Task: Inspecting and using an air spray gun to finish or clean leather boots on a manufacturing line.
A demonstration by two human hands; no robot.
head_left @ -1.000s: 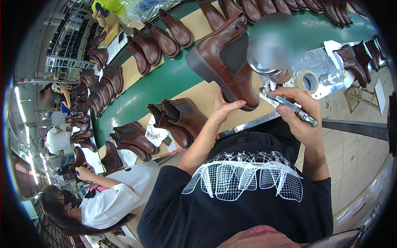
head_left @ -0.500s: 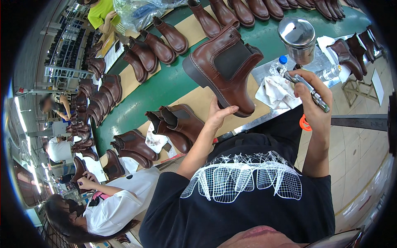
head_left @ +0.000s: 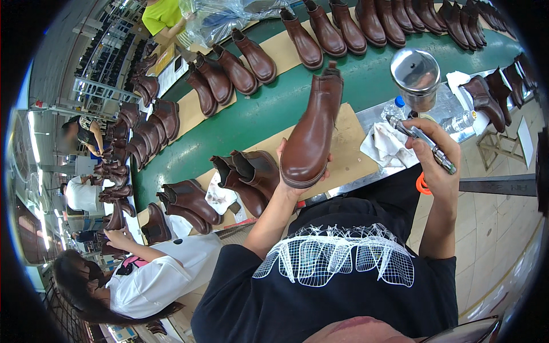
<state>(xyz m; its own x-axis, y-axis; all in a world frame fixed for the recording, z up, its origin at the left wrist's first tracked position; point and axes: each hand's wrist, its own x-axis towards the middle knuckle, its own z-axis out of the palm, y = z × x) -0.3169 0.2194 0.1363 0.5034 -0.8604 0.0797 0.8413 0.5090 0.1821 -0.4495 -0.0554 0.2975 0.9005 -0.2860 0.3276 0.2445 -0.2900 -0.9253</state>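
Brown leather boot (head_left: 311, 134) was up in the air over the bench (head_left: 243, 114), toe aimed back at the wearer, shaft tilted up and away. The left hand (head_left: 289, 192) had it from underneath at the toe end, fingers (head_left: 327, 171) wrapped around the edges. The right hand (head_left: 439, 151) was closed around what looked like a spray gun (head_left: 423, 137) with a silver cup (head_left: 416, 77) above it, tip towards the boot but well apart from it.

Doing this bit well, imo: that low hold was the right idea, since it left most of the upper uncovered. I'd have kept the fingers off the leather as much as possible, rolled the boot with the left wrist so each side faced the tip, and kept the tip from bumping it. Watching out for the bottle (head_left: 399, 102) with the blue cap and the white cloth (head_left: 389, 146) near the gun would've been smart too.

Compared to half a second earlier, the boot had swung round: back then it was side-on with the dark elastic panel showing, now it was front-up. The gun was still off to the right, same hand, same sort of grip.
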